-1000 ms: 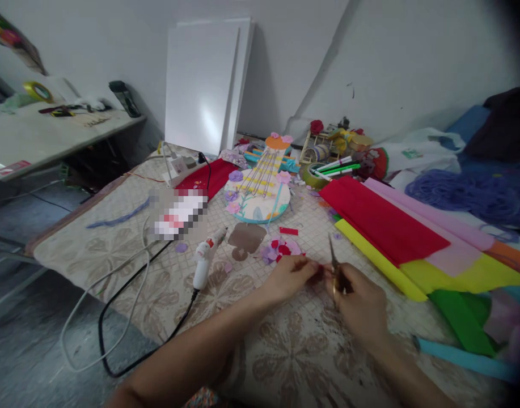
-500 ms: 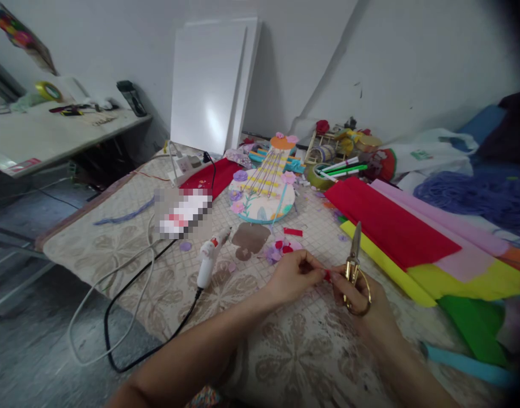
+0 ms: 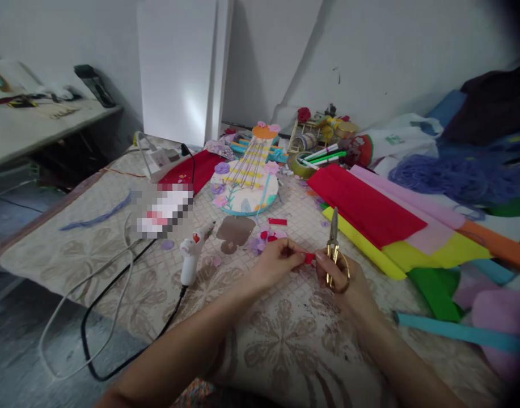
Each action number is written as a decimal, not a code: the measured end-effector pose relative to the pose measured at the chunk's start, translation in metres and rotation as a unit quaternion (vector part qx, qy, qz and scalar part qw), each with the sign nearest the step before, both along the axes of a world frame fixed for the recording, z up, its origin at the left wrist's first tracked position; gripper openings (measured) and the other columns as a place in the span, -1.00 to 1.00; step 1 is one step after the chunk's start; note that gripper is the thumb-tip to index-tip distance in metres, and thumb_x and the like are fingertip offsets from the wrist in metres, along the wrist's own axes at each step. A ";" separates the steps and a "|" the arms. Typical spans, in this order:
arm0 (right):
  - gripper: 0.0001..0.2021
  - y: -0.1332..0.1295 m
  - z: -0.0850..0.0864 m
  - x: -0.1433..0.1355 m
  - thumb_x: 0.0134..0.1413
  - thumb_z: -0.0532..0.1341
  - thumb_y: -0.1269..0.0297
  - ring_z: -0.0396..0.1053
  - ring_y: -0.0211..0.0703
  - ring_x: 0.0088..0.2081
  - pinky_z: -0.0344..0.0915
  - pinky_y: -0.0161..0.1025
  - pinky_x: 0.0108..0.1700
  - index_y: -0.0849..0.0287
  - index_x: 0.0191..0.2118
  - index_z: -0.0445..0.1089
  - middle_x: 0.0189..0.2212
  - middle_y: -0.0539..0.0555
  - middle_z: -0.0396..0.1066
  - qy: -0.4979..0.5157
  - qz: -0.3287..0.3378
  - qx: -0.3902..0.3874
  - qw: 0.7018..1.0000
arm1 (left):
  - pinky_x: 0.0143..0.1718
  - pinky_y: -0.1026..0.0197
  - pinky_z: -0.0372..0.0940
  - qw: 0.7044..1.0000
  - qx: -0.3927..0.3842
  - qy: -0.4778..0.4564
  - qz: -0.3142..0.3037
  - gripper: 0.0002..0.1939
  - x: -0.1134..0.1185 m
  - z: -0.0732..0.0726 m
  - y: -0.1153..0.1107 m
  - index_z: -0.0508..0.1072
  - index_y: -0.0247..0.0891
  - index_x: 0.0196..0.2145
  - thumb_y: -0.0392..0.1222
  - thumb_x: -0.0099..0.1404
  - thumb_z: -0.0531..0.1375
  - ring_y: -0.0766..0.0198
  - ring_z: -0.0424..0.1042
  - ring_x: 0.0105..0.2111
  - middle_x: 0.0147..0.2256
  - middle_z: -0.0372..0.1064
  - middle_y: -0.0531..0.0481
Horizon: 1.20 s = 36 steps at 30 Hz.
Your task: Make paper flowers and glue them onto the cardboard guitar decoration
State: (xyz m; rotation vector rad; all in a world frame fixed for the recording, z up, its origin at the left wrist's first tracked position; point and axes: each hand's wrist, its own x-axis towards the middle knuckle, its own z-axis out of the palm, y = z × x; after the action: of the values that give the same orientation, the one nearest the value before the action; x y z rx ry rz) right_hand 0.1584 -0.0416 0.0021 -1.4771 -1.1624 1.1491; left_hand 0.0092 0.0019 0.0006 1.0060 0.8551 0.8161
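Note:
A small red piece (image 3: 309,258), of paper or felt, is stretched between my two hands. My left hand (image 3: 280,258) pinches its left end between thumb and fingers. At the other end, the thumb and fingers of my right hand (image 3: 342,277) are close against it. Gold-handled scissors (image 3: 333,243) are also in my right hand, blades pointing up and away from me. Just beyond my left hand lies a pile of purple, pink and red cut petals (image 3: 268,239). A short red strip (image 3: 277,221) rests behind that pile.
A white glue gun (image 3: 190,258) with a black cord stands left of my hands. Behind is a flower-decorated guitar-shaped craft (image 3: 246,181). Folded red sheets (image 3: 366,207) and yellow sheets (image 3: 442,255) lie at right, near a blue roll (image 3: 459,330). A pixelated object (image 3: 164,212) lies left.
The view has shifted, so the table items appear further left. My hands have drawn slightly apart, and more of the red piece shows between them.

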 end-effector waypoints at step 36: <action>-0.54 -0.022 0.000 -0.001 0.02 0.06 -0.17 0.04 -0.33 -0.64 0.01 -0.35 -0.62 0.14 -0.58 0.10 -0.69 -0.11 0.01 -0.092 0.140 -0.040 0.985 | -0.29 0.23 0.33 0.986 -0.068 -0.110 0.107 -0.82 -0.006 0.010 0.006 0.31 -0.37 -0.48 -0.26 0.08 0.26 0.35 0.44 -0.45 -0.47 0.44 -0.03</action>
State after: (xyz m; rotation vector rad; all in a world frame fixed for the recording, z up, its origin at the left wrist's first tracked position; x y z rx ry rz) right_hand 0.1570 -0.0639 0.0021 -1.5388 -1.5044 1.2809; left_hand 0.0029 0.0074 0.0110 0.6965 0.8256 1.0164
